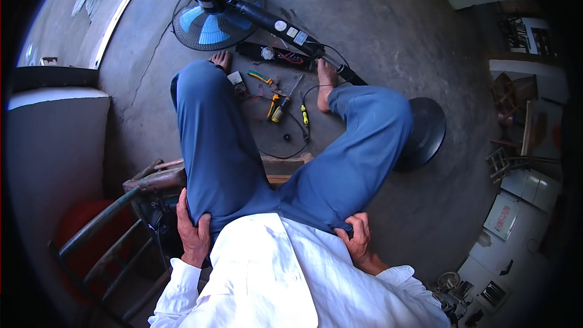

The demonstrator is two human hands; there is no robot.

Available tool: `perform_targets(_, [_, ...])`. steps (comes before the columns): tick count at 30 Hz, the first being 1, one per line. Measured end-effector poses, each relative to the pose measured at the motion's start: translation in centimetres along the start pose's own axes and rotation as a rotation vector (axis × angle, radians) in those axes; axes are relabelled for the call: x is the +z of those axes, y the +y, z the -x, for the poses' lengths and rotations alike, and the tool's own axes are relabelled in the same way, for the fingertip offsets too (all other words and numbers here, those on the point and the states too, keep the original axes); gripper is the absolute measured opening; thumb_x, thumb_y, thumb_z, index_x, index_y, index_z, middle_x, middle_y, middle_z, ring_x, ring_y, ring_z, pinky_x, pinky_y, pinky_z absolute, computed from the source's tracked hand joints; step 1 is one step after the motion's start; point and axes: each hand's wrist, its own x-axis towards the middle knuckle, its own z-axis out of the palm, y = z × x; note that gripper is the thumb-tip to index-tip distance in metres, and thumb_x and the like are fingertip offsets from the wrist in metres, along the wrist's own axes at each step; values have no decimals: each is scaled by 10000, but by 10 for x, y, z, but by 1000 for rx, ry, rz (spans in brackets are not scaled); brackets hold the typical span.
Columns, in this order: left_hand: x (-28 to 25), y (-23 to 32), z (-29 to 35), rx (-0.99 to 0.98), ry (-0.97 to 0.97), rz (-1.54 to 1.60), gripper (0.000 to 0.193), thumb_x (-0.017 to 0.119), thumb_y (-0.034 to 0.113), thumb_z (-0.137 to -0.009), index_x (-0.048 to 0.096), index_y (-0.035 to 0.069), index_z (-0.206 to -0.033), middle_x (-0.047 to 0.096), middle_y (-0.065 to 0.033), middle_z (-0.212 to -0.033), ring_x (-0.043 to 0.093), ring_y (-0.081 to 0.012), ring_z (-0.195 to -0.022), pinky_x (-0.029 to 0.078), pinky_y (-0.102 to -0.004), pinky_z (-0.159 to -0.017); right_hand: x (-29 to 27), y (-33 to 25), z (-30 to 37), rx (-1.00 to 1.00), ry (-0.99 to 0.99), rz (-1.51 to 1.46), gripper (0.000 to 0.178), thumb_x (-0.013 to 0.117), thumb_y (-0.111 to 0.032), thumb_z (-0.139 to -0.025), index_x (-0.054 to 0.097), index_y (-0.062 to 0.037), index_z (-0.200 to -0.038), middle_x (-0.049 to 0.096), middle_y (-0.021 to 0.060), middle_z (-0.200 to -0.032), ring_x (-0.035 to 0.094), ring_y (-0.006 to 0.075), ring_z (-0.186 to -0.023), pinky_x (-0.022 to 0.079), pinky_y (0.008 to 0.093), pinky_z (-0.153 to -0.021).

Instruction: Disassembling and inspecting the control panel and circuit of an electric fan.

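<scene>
My left hand rests against the side of my left thigh, thumb and fingers apart. At the right hip, my right hand has its fingers curled on the cloth of my blue trousers. Between my feet on the floor lie pliers with green and yellow handles, a yellow-and-black screwdriver and a yellow-handled tool, with a black cord near it. Beyond them a pedestal fan with blue blades lies on its side, its black pole slanting toward my right leg.
A long black housing with exposed wires lies by the fan. The round black base is beyond my right knee. A wooden-and-metal chair frame stands at my left. Wooden stools and white boxes are at the far right.
</scene>
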Motion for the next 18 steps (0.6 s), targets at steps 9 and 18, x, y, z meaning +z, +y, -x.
perform_targets(9, [-25,-35,81,-333,-318,-84,327,599,143,-960,523,-8,-1240,643,-219,-1045,647,-388,-981,524,-439,-819,6,2,0,14,28,-17,436,828,-92,-734,524,-45,-1043,511,167,-995,559,355,-907,476,443,-787])
perform_targets(18, [-34,-44,69,285,-399,-104,197,723,37,-688,530,-3,-698,548,-152,-787,559,-310,-723,450,-396,-601,8,6,3,13,31,-10,437,820,-100,-724,517,-45,-1034,501,166,-998,553,350,-888,470,444,-768])
